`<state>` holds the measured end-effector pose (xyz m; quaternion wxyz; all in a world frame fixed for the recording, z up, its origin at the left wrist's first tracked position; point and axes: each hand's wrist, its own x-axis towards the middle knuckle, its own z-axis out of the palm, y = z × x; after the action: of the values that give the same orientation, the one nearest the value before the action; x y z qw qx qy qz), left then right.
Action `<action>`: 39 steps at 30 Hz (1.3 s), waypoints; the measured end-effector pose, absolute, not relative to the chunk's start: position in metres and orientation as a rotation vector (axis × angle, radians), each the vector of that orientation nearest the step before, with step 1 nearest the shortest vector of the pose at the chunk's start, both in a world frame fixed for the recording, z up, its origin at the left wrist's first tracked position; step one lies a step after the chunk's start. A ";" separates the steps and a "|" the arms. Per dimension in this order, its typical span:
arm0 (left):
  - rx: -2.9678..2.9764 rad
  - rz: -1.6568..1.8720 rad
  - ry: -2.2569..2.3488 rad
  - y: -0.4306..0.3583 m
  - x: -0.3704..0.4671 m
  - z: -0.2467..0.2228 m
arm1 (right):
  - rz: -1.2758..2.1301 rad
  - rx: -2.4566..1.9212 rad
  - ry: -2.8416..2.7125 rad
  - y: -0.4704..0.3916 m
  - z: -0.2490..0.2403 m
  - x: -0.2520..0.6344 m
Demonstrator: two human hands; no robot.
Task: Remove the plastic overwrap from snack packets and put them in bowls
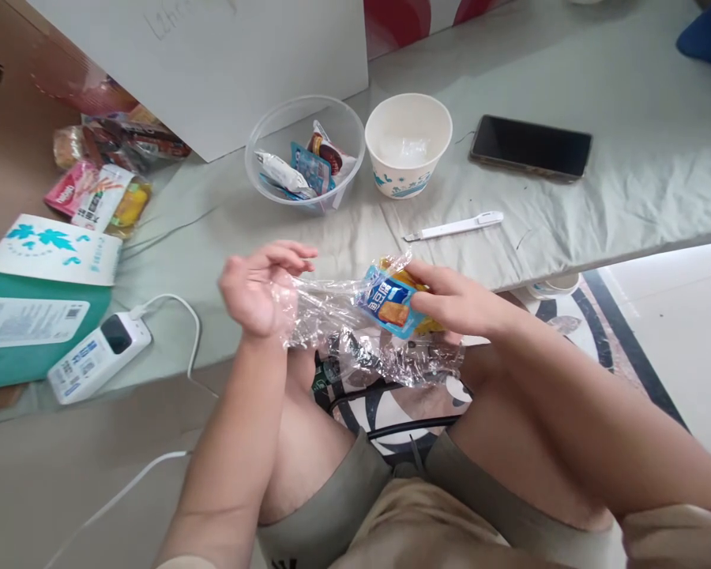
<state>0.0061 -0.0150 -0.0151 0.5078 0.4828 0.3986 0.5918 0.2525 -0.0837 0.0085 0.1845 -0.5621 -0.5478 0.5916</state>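
My right hand (pixel 450 296) is closed on a blue snack packet (pixel 391 304), with a yellow packet (pixel 430 325) behind it. Crinkled clear plastic film (pixel 332 308) hangs around the packets and spreads leftward to my other hand. My left hand (pixel 264 288) is raised with its fingers loosely stretched out, and the film lies against the heel of its palm and wrist. A clear plastic bowl (pixel 254 170) with several small packets stands beyond the hands. Beside it is a white paper bowl (pixel 408 170) with something clear inside. A white utility knife (pixel 456 227) lies nearer.
A black phone (pixel 530 148) lies at the right. Left are snack packs (pixel 98 197), a patterned paper piece (pixel 53 249), a green pack (pixel 35 320) and a white power bank (pixel 100 356) with a cable. A white box (pixel 261 63) stands behind. The cloth-covered edge (pixel 628 237) runs before my knees.
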 end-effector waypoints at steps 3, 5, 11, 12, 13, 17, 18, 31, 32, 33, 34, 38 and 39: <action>1.120 1.483 0.908 -0.015 0.001 -0.018 | 1.594 -1.565 -1.617 -0.085 0.008 0.251; 1.332 1.261 0.829 -0.019 0.004 -0.022 | 1.532 -1.573 -1.688 -0.085 0.006 0.250; 1.838 0.862 1.053 -0.037 0.031 -0.030 | 1.389 -1.593 -1.811 -0.084 -0.001 0.245; 1.801 0.918 1.098 -0.038 0.034 -0.031 | 1.404 -1.599 -1.794 -0.085 -0.001 0.245; 1.732 0.978 1.141 -0.038 0.035 -0.032 | 1.423 -1.605 -1.775 -0.085 -0.001 0.246; 1.273 1.202 1.275 -0.031 0.036 -0.034 | 1.473 -1.593 -1.709 -0.086 -0.004 0.250; 1.177 1.234 1.294 -0.028 0.035 -0.034 | 1.485 -1.575 -1.683 -0.086 -0.005 0.251; 0.855 1.371 1.438 -0.012 0.024 -0.035 | 1.068 -1.567 -0.975 -0.071 -0.021 0.256; 0.840 1.370 1.433 -0.011 0.024 -0.035 | 1.004 -1.586 -0.972 -0.069 -0.021 0.257; 0.826 1.364 1.425 -0.011 0.024 -0.035 | 0.957 -1.596 -0.960 -0.068 -0.019 0.257; 0.814 1.354 1.415 -0.011 0.024 -0.034 | 0.925 -1.602 -0.939 -0.067 -0.018 0.257; 0.802 1.281 1.356 -0.015 0.027 -0.029 | 0.829 -1.546 -0.964 -0.060 -0.005 0.250; 0.810 1.266 1.337 -0.016 0.027 -0.028 | 0.794 -1.519 -1.006 -0.056 0.000 0.246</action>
<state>0.0270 -0.0156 -0.0277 0.5352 0.3401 0.5614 0.5317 0.2459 -0.0555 0.0001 0.5453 -0.6406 -0.4243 0.3349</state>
